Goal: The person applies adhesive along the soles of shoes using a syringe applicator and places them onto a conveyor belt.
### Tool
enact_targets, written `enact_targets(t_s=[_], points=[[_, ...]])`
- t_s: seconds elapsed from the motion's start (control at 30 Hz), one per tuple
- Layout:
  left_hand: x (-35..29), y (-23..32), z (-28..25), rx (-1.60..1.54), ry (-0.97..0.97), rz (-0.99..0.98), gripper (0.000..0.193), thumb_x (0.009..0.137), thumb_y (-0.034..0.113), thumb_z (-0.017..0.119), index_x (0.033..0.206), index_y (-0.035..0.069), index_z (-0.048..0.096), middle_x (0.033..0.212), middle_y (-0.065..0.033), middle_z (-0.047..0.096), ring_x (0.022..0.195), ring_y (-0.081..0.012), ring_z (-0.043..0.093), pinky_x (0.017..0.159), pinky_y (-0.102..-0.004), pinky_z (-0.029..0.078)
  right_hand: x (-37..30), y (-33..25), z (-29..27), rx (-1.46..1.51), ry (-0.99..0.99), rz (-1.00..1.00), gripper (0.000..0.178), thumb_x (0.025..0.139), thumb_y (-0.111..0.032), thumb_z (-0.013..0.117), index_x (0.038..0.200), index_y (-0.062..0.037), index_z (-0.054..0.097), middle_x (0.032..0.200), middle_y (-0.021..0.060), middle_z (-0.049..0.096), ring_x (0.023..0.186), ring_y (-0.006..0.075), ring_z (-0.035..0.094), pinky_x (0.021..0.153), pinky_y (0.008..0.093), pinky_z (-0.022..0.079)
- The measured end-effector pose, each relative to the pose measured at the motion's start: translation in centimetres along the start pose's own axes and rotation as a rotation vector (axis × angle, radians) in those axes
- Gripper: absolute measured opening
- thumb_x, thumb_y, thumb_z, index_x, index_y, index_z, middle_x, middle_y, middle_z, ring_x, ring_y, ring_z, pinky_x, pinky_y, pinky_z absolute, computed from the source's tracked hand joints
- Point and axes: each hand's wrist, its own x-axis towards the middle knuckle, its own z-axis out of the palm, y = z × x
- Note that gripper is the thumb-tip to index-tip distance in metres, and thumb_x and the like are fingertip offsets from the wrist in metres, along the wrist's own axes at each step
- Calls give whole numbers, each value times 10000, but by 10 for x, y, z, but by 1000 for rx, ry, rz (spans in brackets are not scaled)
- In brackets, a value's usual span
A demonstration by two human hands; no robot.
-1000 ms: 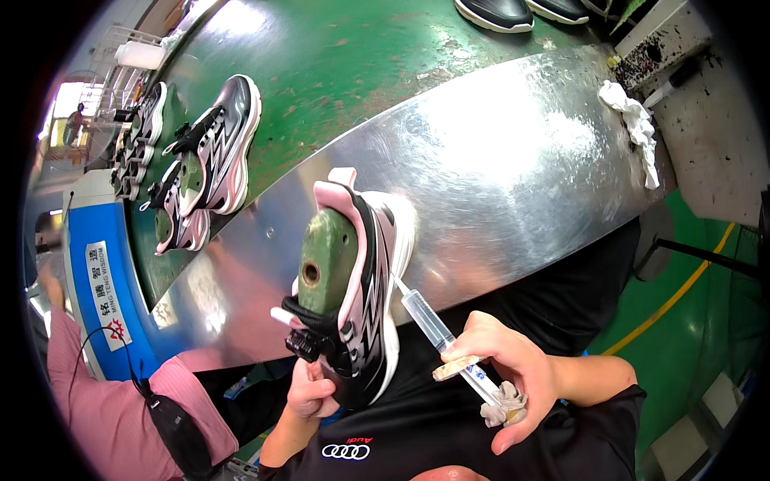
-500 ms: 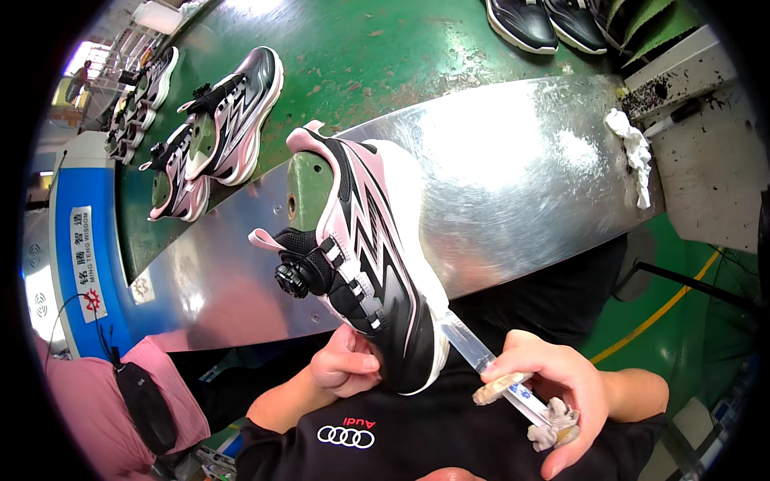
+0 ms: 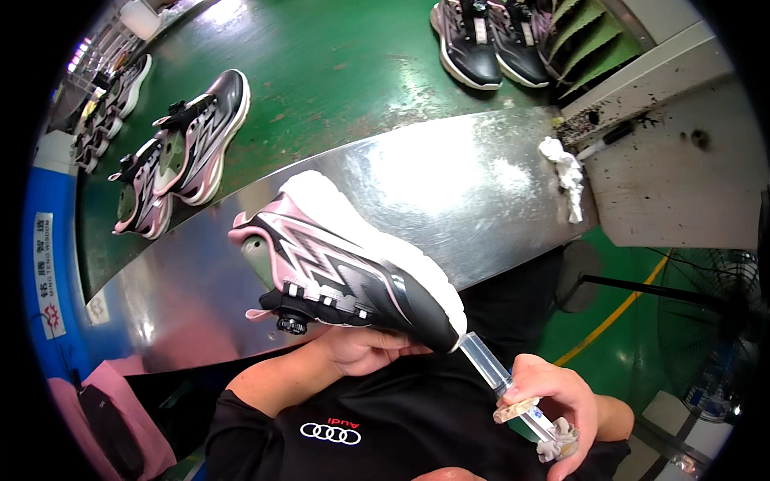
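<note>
A black and pink sneaker with a thick white sole is tilted on its side above the metal plate. Inside its opening shows a green last, and a black dial sits at the laces. My left hand is closed on the shoe from below, near the forefoot, its fingertips partly hidden under the upper. In my right hand is a clear syringe, its flange and plunger end wrapped in whitish material. The syringe tip meets the sole's edge at the toe, where upper and sole join.
Two similar sneakers stand on the green conveyor belt, with more shoes farther left. Another dark pair is at the far right beside green slats. A crumpled white cloth lies on the metal plate.
The sneaker has rolled and turned, its sole now facing more upward and its heel lower. My left hand has shifted along the forefoot. The syringe tip has moved to the toe.
</note>
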Motion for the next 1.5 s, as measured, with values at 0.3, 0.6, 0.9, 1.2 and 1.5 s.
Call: enact_targets(t_s=[0.3,0.6,0.9,1.2,1.5], points=[[32,10,19,55,56,73,616,801,-60,625,1317,223,443,1275,-27,526,1183,-206,506,964,-375,455,-10,-1,5,-176,117,-140,900,589,-570,774,1213,20,504,1001,121,621,781,223,495,713,350,362],[47,12,25,29,79,127,547,809,-58,624,1270,209,495,1232,-15,557,1153,-169,527,945,-326,473,-3,7,16,-380,198,-277,800,596,-508,786,1163,-5,528,1000,85,623,744,218,498,685,345,354],[53,16,31,9,10,144,317,859,15,597,1170,75,574,1195,-79,590,1136,-193,553,945,-300,478,2,24,26,-631,177,-265,772,628,-463,800,1185,-20,502,965,71,645,688,189,551,609,291,359],[50,16,38,-50,-38,161,343,876,62,590,1213,46,532,1209,-131,574,1140,-249,555,854,-273,543,5,47,36,-895,250,-343,820,582,-502,822,1190,-62,493,945,41,609,631,148,431,606,286,311],[47,15,39,-63,-42,168,346,875,92,600,1212,52,530,1183,-131,590,1106,-254,579,832,-276,558,8,55,40,-1002,259,-383,751,574,-486,820,1129,-63,543,910,49,616,619,142,415,586,273,299]])
